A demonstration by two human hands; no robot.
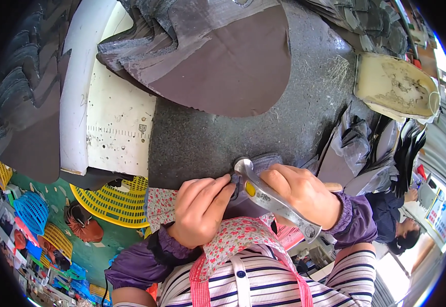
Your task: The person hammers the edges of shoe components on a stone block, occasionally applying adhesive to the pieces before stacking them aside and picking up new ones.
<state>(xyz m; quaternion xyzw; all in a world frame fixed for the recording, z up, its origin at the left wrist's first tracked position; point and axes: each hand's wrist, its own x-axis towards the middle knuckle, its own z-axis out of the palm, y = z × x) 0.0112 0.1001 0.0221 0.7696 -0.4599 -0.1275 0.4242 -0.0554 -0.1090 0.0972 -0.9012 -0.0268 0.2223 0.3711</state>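
Note:
My right hand [307,192] is wrapped round the handle of a shoemaker's hammer [279,203], whose long curved metal head bears a yellow spot. One rounded end of the head sits close to my left fingertips. At the front edge of the dark work surface, my left hand [198,211] pinches the edge of a small dark leather piece [235,190]. Much of that piece is hidden by my fingers and the hammer head. Beyond both hands lies a stack of large brown leather pieces [233,66] with rough grey edges.
A cream tray [361,84] with dark stains stands at the right, near tangled pale threads [338,71]. Bundled dark pieces [346,148] lie below it. At left are a white board [118,146] and a yellow basket [113,212]. Another person [394,225] sits at far right.

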